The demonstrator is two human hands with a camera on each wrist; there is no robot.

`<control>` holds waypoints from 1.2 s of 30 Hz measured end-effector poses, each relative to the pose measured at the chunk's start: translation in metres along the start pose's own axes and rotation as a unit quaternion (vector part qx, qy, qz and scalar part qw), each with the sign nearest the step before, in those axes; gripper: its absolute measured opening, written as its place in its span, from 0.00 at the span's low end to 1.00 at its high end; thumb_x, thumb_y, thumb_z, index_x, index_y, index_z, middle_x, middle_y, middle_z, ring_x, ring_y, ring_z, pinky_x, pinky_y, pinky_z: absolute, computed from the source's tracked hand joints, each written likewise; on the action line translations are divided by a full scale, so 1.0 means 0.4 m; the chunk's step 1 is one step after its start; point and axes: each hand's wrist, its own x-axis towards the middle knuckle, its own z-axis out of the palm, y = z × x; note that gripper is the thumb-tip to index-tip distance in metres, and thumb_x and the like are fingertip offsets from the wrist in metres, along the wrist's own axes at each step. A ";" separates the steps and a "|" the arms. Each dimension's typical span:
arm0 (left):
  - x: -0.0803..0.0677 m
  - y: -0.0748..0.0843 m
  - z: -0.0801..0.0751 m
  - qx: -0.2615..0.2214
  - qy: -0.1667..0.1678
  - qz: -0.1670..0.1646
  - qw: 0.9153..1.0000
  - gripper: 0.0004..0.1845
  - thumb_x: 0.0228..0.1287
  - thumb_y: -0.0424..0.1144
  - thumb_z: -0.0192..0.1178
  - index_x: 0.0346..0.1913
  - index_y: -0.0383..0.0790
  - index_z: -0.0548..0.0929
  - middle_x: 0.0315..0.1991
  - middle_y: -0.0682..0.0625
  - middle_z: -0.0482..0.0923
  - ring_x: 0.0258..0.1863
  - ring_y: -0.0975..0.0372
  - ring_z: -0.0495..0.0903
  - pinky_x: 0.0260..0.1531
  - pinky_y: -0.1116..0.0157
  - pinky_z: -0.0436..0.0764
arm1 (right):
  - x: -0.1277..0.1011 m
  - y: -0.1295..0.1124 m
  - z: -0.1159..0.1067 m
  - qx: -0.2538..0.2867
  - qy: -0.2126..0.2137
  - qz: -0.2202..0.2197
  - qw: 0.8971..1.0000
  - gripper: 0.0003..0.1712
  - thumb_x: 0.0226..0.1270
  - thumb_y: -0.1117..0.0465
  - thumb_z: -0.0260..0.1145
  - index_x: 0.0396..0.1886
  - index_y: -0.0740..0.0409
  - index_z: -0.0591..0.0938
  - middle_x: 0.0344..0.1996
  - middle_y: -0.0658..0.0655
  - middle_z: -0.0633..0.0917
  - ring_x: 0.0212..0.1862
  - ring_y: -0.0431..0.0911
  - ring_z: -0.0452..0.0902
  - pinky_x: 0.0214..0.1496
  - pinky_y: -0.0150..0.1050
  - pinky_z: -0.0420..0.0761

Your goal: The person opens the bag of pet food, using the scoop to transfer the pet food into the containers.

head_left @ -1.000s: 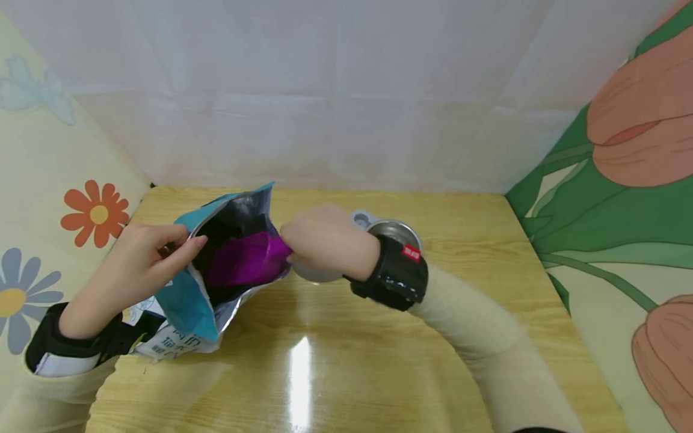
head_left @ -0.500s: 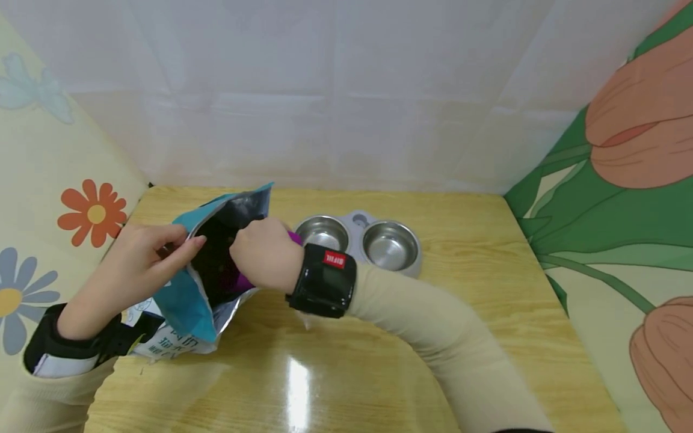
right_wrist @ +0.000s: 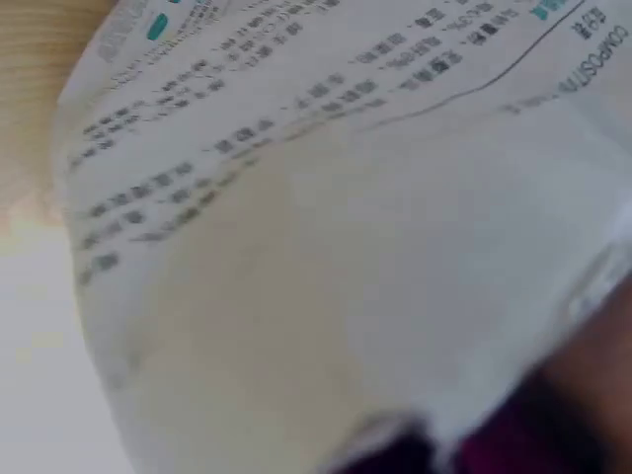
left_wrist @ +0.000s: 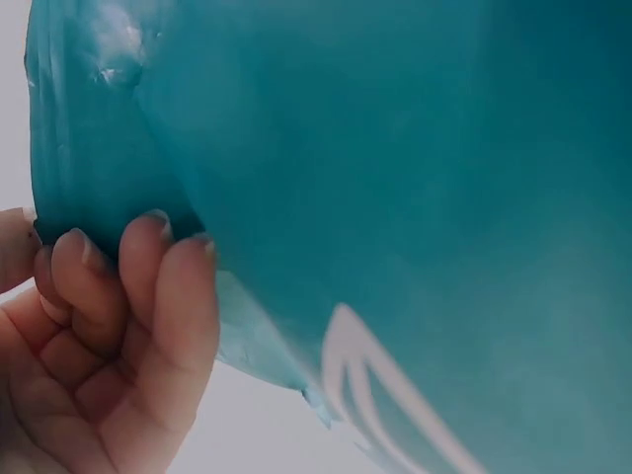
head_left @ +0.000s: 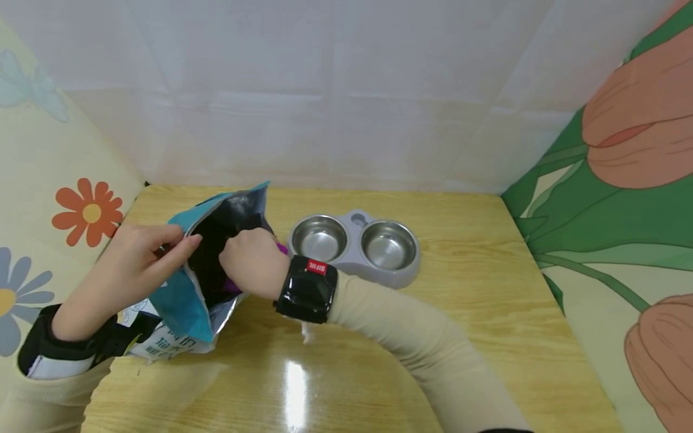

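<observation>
A wooden table [head_left: 487, 313] carries, at its left, a teal foil feed bag [head_left: 186, 300] lying tilted with its long axis running from the near left up toward the far centre, its silver-lined mouth gaping toward the right and far side. Just right of that mouth, apart from the bag, sits a grey double pet bowl [head_left: 357, 243] with two steel cups, both bare inside. The left hand [head_left: 127, 270] pinches the bag's left lip between thumb and curled fingers, holding the mouth open; the left wrist view shows those fingers [left_wrist: 148, 286] wrapped over the teal edge. The right hand [head_left: 251, 261] reaches in from the right, its fingers buried in the dark opening, so it is the nearer one to the contents. It appears closed round a purple scoop [head_left: 281, 247], of which only a sliver shows at the knuckles and another below the palm; the scoop's bowl lies down-left of the grip, deeper inside the bag.
</observation>
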 end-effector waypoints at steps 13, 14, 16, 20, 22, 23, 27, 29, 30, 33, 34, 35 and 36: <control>-0.014 0.001 0.000 0.017 -0.004 -0.026 0.999 0.18 0.59 0.34 0.60 0.15 0.48 0.68 0.11 0.64 0.56 0.10 0.72 0.55 0.11 0.76 0.54 | 0.015 0.003 0.040 0.106 -0.010 -0.009 0.994 0.05 0.59 0.58 0.59 0.25 0.48 0.80 0.23 0.45 0.79 0.24 0.39 0.72 0.22 0.35 0.75; -0.014 0.001 0.000 0.019 -0.004 -0.029 0.999 0.18 0.59 0.34 0.60 0.15 0.48 0.68 0.11 0.64 0.56 0.10 0.72 0.55 0.11 0.76 0.54 | 0.013 0.003 0.043 0.106 -0.007 -0.010 0.994 0.05 0.59 0.58 0.59 0.25 0.48 0.79 0.23 0.45 0.78 0.24 0.38 0.72 0.22 0.35 0.75; -0.014 0.002 0.002 0.022 -0.006 -0.031 0.999 0.18 0.59 0.34 0.60 0.15 0.48 0.67 0.11 0.63 0.56 0.10 0.72 0.54 0.11 0.75 0.53 | 0.011 0.004 0.047 0.108 -0.004 -0.012 0.994 0.05 0.59 0.58 0.59 0.24 0.48 0.79 0.22 0.45 0.77 0.24 0.38 0.71 0.23 0.34 0.75; -0.013 0.003 0.005 0.026 -0.009 -0.031 0.999 0.19 0.60 0.36 0.59 0.15 0.49 0.66 0.11 0.63 0.55 0.10 0.72 0.53 0.11 0.75 0.53 | 0.008 0.005 0.053 0.128 -0.001 -0.017 0.992 0.04 0.58 0.57 0.61 0.26 0.49 0.79 0.22 0.45 0.77 0.24 0.38 0.71 0.24 0.34 0.74; -0.012 0.003 0.008 0.026 -0.013 -0.030 0.999 0.19 0.61 0.36 0.59 0.15 0.49 0.66 0.11 0.64 0.55 0.10 0.72 0.53 0.11 0.75 0.53 | 0.008 0.003 0.055 0.138 0.002 -0.020 0.990 0.03 0.57 0.57 0.62 0.27 0.49 0.80 0.23 0.45 0.78 0.24 0.39 0.72 0.24 0.35 0.74; -0.012 0.003 0.009 0.025 -0.014 -0.030 0.999 0.19 0.61 0.36 0.59 0.15 0.49 0.66 0.11 0.64 0.55 0.10 0.72 0.53 0.12 0.75 0.53 | 0.008 0.001 0.056 0.140 0.002 -0.019 0.990 0.03 0.57 0.57 0.62 0.27 0.49 0.80 0.24 0.46 0.78 0.25 0.39 0.72 0.24 0.35 0.74; -0.010 0.004 0.014 0.016 -0.016 -0.029 0.999 0.19 0.60 0.34 0.60 0.15 0.49 0.65 0.11 0.63 0.54 0.10 0.72 0.53 0.11 0.75 0.53 | 0.007 -0.001 0.063 0.138 0.006 -0.013 0.990 0.03 0.57 0.57 0.62 0.29 0.49 0.80 0.25 0.46 0.79 0.26 0.40 0.74 0.25 0.35 0.75; -0.008 0.004 0.015 0.013 -0.013 -0.029 0.999 0.20 0.60 0.34 0.59 0.15 0.49 0.65 0.11 0.63 0.54 0.10 0.72 0.53 0.11 0.75 0.53 | 0.006 0.003 0.067 0.145 0.006 -0.010 0.989 0.03 0.57 0.57 0.62 0.28 0.49 0.80 0.24 0.46 0.78 0.26 0.39 0.73 0.25 0.35 0.75; -0.007 0.004 0.016 0.012 -0.012 -0.028 0.999 0.20 0.61 0.35 0.59 0.15 0.49 0.65 0.11 0.63 0.54 0.10 0.72 0.53 0.11 0.75 0.52 | 0.006 0.005 0.068 0.150 0.007 -0.009 0.989 0.03 0.58 0.57 0.62 0.28 0.49 0.79 0.23 0.46 0.77 0.25 0.39 0.72 0.25 0.34 0.74; -0.004 0.004 0.017 0.014 -0.011 -0.026 0.999 0.19 0.61 0.36 0.59 0.15 0.49 0.65 0.11 0.63 0.54 0.10 0.72 0.53 0.11 0.75 0.53 | 0.002 0.011 0.070 0.175 0.010 -0.003 0.985 0.04 0.58 0.56 0.62 0.26 0.50 0.78 0.21 0.46 0.75 0.24 0.38 0.71 0.23 0.33 0.73; -0.003 0.004 0.017 0.014 -0.011 -0.026 1.000 0.19 0.61 0.36 0.59 0.15 0.49 0.65 0.11 0.63 0.54 0.10 0.72 0.53 0.11 0.75 0.53 | 0.000 0.013 0.070 0.180 0.012 0.001 0.984 0.05 0.58 0.55 0.62 0.26 0.50 0.78 0.21 0.46 0.75 0.23 0.38 0.70 0.23 0.32 0.72; -0.001 0.004 0.017 0.014 -0.011 -0.026 1.000 0.19 0.61 0.36 0.59 0.15 0.49 0.65 0.11 0.63 0.54 0.10 0.72 0.53 0.11 0.75 0.53 | -0.001 0.015 0.070 0.186 0.015 0.006 0.982 0.06 0.59 0.55 0.62 0.26 0.50 0.78 0.21 0.46 0.74 0.23 0.38 0.70 0.22 0.32 0.72; 0.000 0.004 0.017 0.013 -0.011 -0.027 0.999 0.19 0.61 0.35 0.59 0.15 0.49 0.65 0.11 0.63 0.54 0.10 0.72 0.53 0.11 0.75 0.53 | -0.004 0.018 0.069 0.189 0.020 0.011 0.982 0.06 0.59 0.54 0.62 0.26 0.50 0.78 0.21 0.46 0.74 0.23 0.38 0.70 0.22 0.32 0.72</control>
